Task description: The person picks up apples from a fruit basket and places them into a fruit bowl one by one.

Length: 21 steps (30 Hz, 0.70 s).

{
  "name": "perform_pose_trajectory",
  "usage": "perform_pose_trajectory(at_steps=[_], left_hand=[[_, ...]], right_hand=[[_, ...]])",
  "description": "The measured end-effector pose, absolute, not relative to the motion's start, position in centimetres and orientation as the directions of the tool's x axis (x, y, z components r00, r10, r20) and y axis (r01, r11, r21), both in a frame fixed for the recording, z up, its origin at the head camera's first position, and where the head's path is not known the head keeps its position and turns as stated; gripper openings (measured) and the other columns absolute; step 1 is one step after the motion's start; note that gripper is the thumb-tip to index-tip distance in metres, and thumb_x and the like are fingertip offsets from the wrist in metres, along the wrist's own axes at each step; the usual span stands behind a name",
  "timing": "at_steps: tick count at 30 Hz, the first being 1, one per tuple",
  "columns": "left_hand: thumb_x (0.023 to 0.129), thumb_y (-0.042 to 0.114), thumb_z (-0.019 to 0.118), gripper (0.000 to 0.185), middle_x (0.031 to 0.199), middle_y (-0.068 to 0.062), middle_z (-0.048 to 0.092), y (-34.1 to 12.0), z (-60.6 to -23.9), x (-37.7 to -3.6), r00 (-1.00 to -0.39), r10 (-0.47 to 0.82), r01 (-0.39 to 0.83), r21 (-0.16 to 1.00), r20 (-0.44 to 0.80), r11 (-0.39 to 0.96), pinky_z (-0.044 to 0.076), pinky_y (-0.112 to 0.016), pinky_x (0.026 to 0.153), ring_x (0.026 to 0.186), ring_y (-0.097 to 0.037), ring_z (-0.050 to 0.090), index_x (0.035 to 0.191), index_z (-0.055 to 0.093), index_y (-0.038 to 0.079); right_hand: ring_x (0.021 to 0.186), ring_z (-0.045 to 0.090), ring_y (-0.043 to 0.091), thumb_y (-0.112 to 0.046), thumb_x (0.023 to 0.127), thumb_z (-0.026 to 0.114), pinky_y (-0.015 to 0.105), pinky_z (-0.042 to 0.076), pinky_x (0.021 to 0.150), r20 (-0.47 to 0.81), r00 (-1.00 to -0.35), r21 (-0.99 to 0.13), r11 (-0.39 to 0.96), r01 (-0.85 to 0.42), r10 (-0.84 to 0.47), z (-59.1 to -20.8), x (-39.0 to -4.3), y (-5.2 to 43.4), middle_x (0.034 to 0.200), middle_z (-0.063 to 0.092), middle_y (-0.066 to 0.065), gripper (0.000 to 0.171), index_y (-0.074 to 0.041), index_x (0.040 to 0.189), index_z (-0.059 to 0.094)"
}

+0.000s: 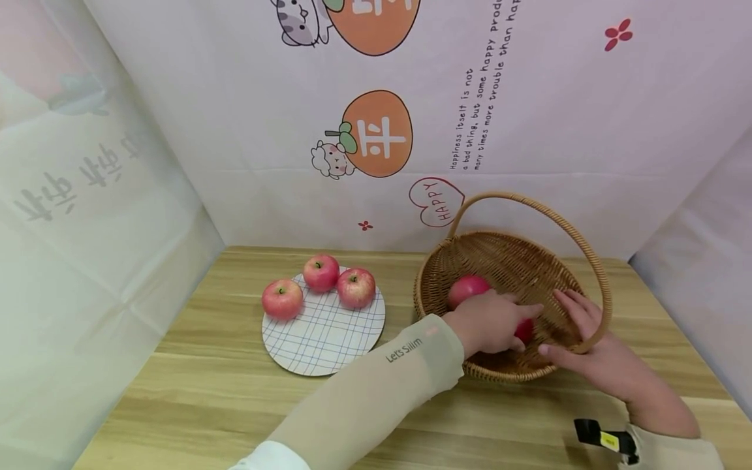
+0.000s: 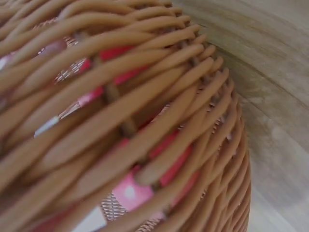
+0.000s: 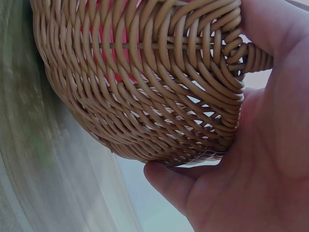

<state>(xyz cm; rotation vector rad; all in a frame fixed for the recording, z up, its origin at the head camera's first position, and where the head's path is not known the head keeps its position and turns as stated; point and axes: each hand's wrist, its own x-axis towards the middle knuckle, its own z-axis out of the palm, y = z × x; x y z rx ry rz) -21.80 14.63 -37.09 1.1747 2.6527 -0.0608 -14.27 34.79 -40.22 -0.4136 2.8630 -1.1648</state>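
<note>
A brown wicker basket (image 1: 505, 375) with an arched handle stands tilted on the table, its mouth facing up and toward me. My left hand (image 1: 490, 320) reaches inside, with thumb and index finger on either side of a red apple (image 1: 524, 331), which the hand partly hides. Beside that hand lies another red apple (image 1: 469, 287). In the left wrist view the basket's weave (image 2: 145, 87) covers the hand, and red shows through its gaps. My right hand (image 1: 599, 352) grips the basket's rim at the handle's base; the right wrist view shows its palm (image 3: 260, 159) against the wicker.
Left of the basket, a round white board with blue grid lines (image 1: 323, 336) lies on the wooden table (image 1: 194, 378). Three apples (image 1: 321, 273) rest along its far and left parts. A printed white cloth (image 1: 264, 196) hangs behind and at both sides.
</note>
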Motion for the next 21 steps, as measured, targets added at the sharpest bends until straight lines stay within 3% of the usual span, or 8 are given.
perform_pose_trajectory(at_steps=[7,10,15,21], left_hand=[[0.092,0.056,0.063,0.063,0.148,0.006,0.034,14.5,-37.8,-21.5,-0.679,0.709,0.719,0.022,-0.19,0.694,0.043,-0.029,0.099,0.13,-0.017,0.041,0.15,0.041,0.046],[0.092,0.054,0.065,0.059,0.151,0.006,0.031,14.5,-38.2,-21.6,-0.666,0.727,0.735,0.023,-0.169,0.678,0.04,-0.03,0.102,0.133,-0.018,0.039,0.147,0.047,0.041],[0.093,0.049,0.066,0.058,0.151,0.011,0.035,14.6,-38.1,-21.7,-0.631,0.756,0.764,0.031,-0.175,0.645,0.038,-0.027,0.104,0.132,-0.011,0.042,0.146,0.046,0.038],[0.09,0.053,0.067,0.06,0.142,0.008,0.034,14.3,-37.7,-21.2,-0.64,0.741,0.755,0.008,-0.202,0.655,0.046,-0.029,0.094,0.127,-0.019,0.039,0.146,0.046,0.047]], right_hand=[[0.137,0.001,0.063,-0.028,0.093,0.072,0.083,0.023,0.086,0.079,-0.965,-0.69,0.685,-0.235,-0.252,-40.1,-14.2,34.8,0.16,-0.013,0.024,0.1,-0.024,0.161,-0.001],[0.137,0.001,0.064,-0.028,0.093,0.072,0.083,0.023,0.086,0.082,-0.964,-0.69,0.683,-0.239,-0.255,-40.1,-14.2,34.7,0.16,-0.013,0.025,0.1,-0.024,0.161,-0.001],[0.136,0.002,0.064,-0.029,0.093,0.072,0.083,0.024,0.086,0.083,-0.963,-0.683,0.69,-0.241,-0.255,-40.2,-14.3,34.7,0.16,-0.013,0.024,0.1,-0.024,0.162,-0.001],[0.136,0.0,0.064,-0.029,0.093,0.071,0.083,0.024,0.085,0.074,-0.965,-0.681,0.694,-0.233,-0.251,-40.2,-14.2,34.8,0.16,-0.013,0.024,0.1,-0.024,0.161,-0.001]])
